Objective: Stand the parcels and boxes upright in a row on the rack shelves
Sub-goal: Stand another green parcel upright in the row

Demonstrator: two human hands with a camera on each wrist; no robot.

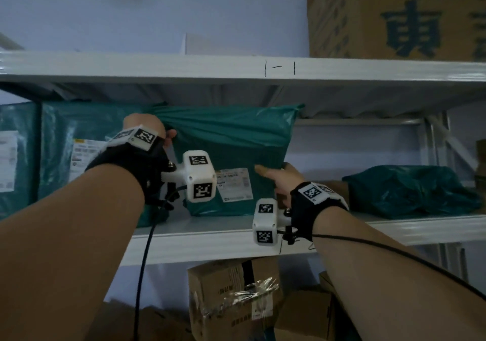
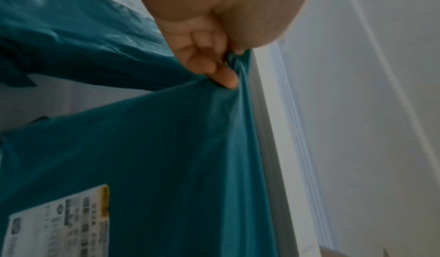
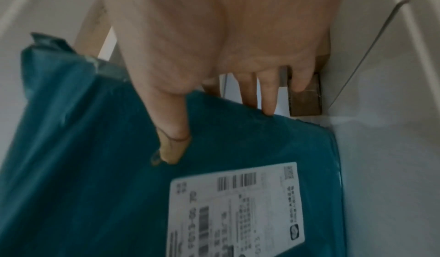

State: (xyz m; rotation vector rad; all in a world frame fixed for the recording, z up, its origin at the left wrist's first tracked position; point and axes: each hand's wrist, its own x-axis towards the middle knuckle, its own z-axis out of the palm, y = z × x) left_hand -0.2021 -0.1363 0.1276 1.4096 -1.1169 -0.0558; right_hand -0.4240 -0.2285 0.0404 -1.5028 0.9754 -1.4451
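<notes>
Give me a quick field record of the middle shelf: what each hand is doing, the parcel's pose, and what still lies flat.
held parcel: teal parcel, standing upright on the middle shelf, label facing out
left hand: pinches the bunched top corner of the parcel
right hand: grips its right edge, thumb on the front, fingers behind
row to the left: standing teal parcels, beside the held one
still flat: crumpled teal bag, lying to the right
upper shelf: large cardboard box
</notes>
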